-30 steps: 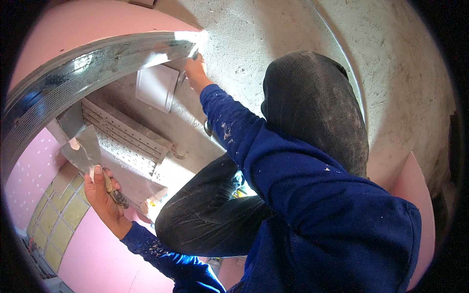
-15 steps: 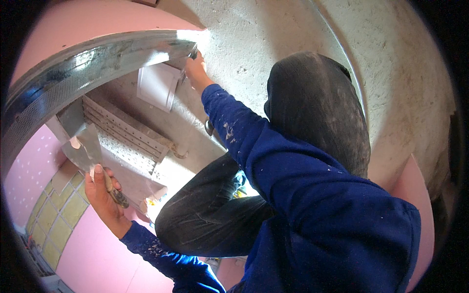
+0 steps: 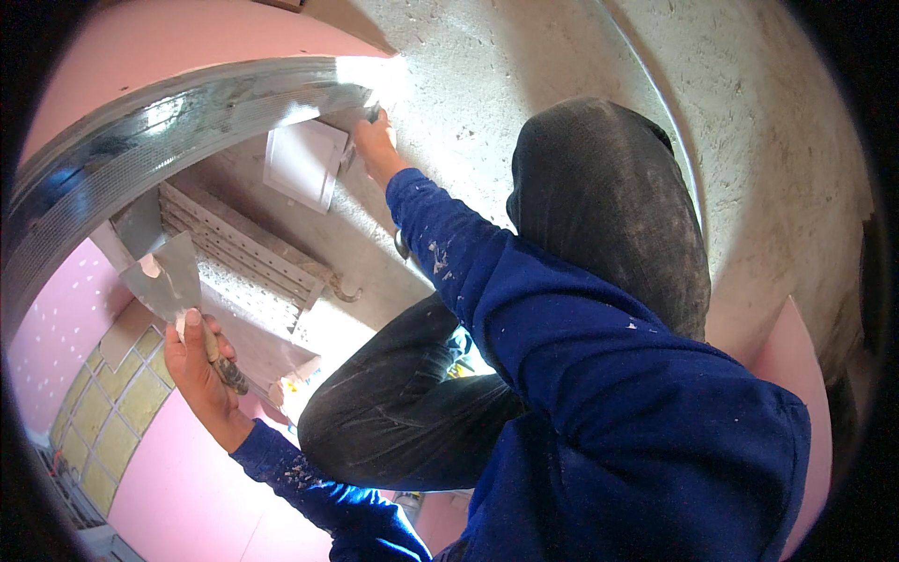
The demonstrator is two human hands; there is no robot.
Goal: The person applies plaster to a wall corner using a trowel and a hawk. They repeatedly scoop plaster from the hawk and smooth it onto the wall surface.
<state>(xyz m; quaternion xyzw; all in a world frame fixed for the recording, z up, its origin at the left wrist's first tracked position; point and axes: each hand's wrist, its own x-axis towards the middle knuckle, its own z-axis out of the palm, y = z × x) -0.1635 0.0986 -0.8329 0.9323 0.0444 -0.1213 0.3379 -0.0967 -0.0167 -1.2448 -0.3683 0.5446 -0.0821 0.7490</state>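
Observation:
My left hand is closed around the handle of a putty knife, thumb along the top. Its wide metal blade points up and carries a dab of pale filler. My right hand reaches far forward to the end of a shiny metal strip with mesh along its edges. Its fingers are closed on a small dark tool, mostly hidden by the hand and glare, held against the strip's end. The strip runs along the edge of a pink board.
A white square panel lies beyond the strip, near perforated metal rails. A pale cable crosses the rough concrete floor. More pink board stands at lower left, beside yellowish panels. My bent knees take up the middle.
My right hand has shifted slightly down and right at the strip's end. My left hand and the putty knife have barely moved, the blade turning a little.

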